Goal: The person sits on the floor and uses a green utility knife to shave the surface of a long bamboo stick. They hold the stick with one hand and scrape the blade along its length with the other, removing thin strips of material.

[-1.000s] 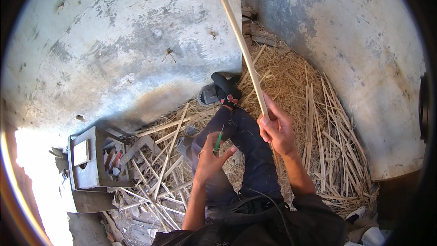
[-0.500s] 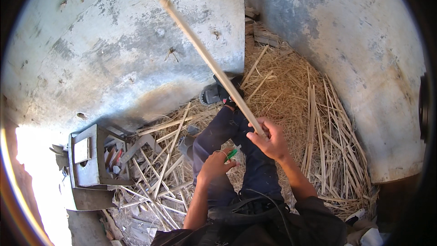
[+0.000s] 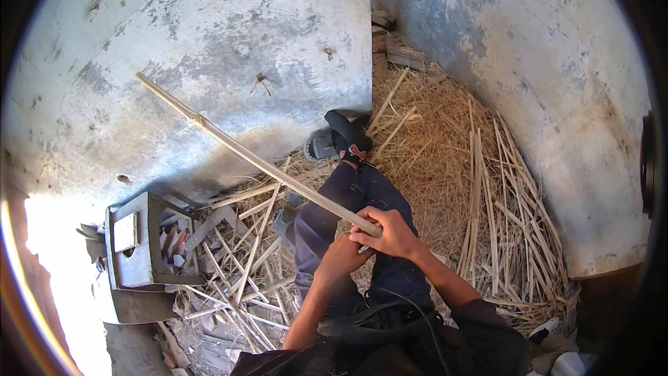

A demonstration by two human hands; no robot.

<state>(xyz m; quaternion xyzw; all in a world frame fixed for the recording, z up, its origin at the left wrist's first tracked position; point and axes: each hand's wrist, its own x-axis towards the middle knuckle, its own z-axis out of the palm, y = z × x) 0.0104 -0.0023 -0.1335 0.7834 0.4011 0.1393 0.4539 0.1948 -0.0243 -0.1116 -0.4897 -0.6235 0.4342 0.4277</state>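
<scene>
My right hand point(image 3: 394, 235) is closed round the near end of a long pale bamboo strip point(image 3: 261, 160). The strip slants up and away to the left over my knee, its far end in front of the wall. My left hand point(image 3: 342, 257) is curled just below and left of the right, the two touching at the strip's near end. Whatever lies inside the left fingers is hidden now. Both hands are above my lap, over my dark trousers point(image 3: 332, 212).
Dry shavings point(image 3: 431, 146) cover the floor ahead. Long split strips point(image 3: 511, 209) lie along the right wall point(image 3: 557, 97); more strips point(image 3: 254, 264) lie crossed at left. A worn wooden box point(image 3: 136, 257) stands by the left wall point(image 3: 188, 49). My sandalled foot point(image 3: 351, 139) is ahead.
The bamboo strip has swung down and left, its far end lower. My right hand has come left and down to meet my left hand. The green item seen in my left hand is out of sight.
</scene>
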